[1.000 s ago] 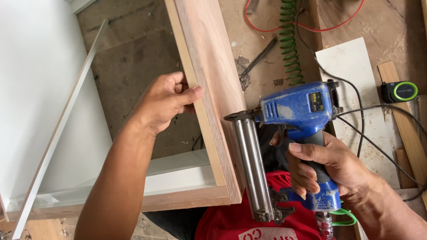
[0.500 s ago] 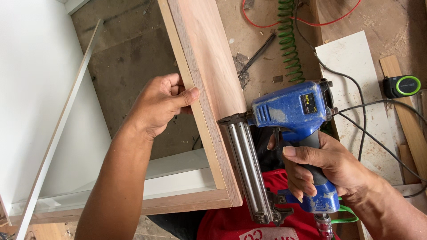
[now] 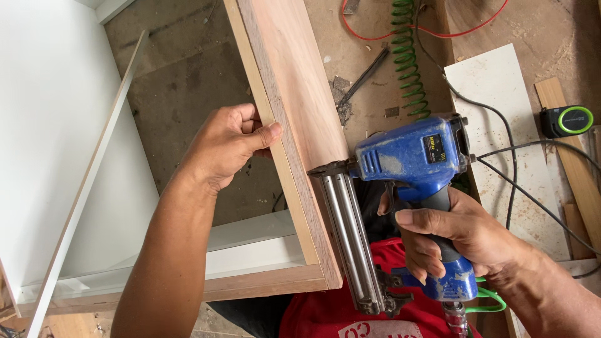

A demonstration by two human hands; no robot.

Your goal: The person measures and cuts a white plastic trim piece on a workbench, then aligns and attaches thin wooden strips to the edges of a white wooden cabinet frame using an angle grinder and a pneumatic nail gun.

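Note:
My left hand (image 3: 228, 144) grips the inner edge of a long wooden frame side (image 3: 294, 106), thumb on its top face. My right hand (image 3: 454, 241) is wrapped around the handle of a blue pneumatic nail gun (image 3: 413, 156). The gun's nose touches the outer face of that wooden side, and its long silver magazine (image 3: 350, 241) runs down toward me beside the wood. The frame's near rail (image 3: 250, 285) meets the side at a corner in front of me.
A white panel (image 3: 56, 138) fills the left, with a thin strip (image 3: 94, 169) leaning across it. A green coiled air hose (image 3: 410, 69), red cable (image 3: 432, 31), black cords, a white board (image 3: 501, 119) and a green-and-black tape measure (image 3: 566, 120) lie on the dusty floor to the right.
The nail gun has moved left and slightly up until its nose meets the wooden side. My left hand stays gripping the same edge.

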